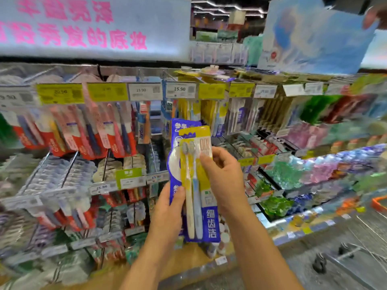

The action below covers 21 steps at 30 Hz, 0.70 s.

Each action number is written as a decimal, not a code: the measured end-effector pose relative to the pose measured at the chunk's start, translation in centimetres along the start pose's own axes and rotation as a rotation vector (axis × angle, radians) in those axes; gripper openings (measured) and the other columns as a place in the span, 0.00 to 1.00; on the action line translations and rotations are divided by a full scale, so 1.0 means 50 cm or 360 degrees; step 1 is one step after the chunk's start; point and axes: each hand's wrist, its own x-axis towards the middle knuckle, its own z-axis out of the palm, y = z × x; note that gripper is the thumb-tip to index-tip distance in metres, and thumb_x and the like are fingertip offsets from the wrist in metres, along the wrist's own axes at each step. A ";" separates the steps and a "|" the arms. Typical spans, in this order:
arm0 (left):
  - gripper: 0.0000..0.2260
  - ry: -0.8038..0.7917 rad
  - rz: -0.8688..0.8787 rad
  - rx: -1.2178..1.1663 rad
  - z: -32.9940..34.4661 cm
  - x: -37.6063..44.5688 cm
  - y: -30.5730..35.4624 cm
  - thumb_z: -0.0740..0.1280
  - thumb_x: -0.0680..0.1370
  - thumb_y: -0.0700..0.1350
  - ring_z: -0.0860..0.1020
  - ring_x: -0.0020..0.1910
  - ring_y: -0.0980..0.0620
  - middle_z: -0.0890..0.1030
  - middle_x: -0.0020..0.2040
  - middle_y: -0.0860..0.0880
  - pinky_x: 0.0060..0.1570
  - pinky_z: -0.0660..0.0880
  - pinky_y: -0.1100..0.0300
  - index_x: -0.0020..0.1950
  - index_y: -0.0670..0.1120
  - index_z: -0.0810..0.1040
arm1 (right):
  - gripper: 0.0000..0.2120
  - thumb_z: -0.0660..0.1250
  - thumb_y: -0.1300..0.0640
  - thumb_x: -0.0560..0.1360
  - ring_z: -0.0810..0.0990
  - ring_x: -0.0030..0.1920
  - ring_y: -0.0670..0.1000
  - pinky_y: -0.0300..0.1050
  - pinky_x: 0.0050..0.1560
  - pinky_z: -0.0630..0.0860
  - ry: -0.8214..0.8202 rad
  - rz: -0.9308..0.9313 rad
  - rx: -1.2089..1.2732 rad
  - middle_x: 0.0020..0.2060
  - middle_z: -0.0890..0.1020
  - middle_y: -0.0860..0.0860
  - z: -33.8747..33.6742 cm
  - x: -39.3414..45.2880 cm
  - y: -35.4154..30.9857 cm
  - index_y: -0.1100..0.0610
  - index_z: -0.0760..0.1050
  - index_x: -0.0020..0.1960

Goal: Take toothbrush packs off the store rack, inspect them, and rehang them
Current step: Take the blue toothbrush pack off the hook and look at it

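I hold a yellow-and-blue toothbrush pack (198,185) upright in front of the store rack (134,74); it shows two brushes, one cream and one light blue. A second, blue pack (178,130) sits directly behind it. My left hand (170,208) grips the packs' lower left edge, thumb on the front. My right hand (223,174) pinches the yellow pack's right edge at mid height. Rows of other toothbrush packs (83,130) hang on hooks to the left and behind.
Yellow and white price tags (180,90) line the rack's top rail. Shelves of packaged goods (324,164) run off to the right. A shopping trolley (356,248) with an orange handle stands at lower right. Another person's hand (374,16) holds a blue card at top right.
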 end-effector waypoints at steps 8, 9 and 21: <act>0.10 0.0056 -0.0078 0.0107 0.115 -0.030 -0.035 0.61 0.85 0.50 0.86 0.49 0.57 0.87 0.51 0.57 0.41 0.81 0.61 0.62 0.60 0.78 | 0.06 0.66 0.57 0.82 0.88 0.48 0.50 0.53 0.50 0.85 -0.0212 0.0165 0.0039 0.48 0.88 0.50 -0.132 0.005 -0.004 0.55 0.80 0.56; 0.09 0.0064 -0.0086 0.0113 0.126 -0.032 -0.038 0.62 0.84 0.51 0.86 0.49 0.57 0.87 0.51 0.57 0.42 0.82 0.60 0.62 0.60 0.78 | 0.06 0.66 0.58 0.82 0.88 0.48 0.51 0.54 0.50 0.85 -0.0214 0.0189 0.0039 0.47 0.88 0.51 -0.145 0.007 -0.004 0.55 0.80 0.55; 0.09 0.0220 -0.0078 0.0055 0.190 -0.027 -0.039 0.65 0.83 0.49 0.87 0.49 0.53 0.87 0.50 0.56 0.43 0.83 0.57 0.63 0.58 0.75 | 0.06 0.65 0.60 0.81 0.88 0.46 0.50 0.47 0.42 0.84 -0.0293 0.0318 0.0080 0.46 0.87 0.52 -0.202 0.051 -0.012 0.52 0.77 0.55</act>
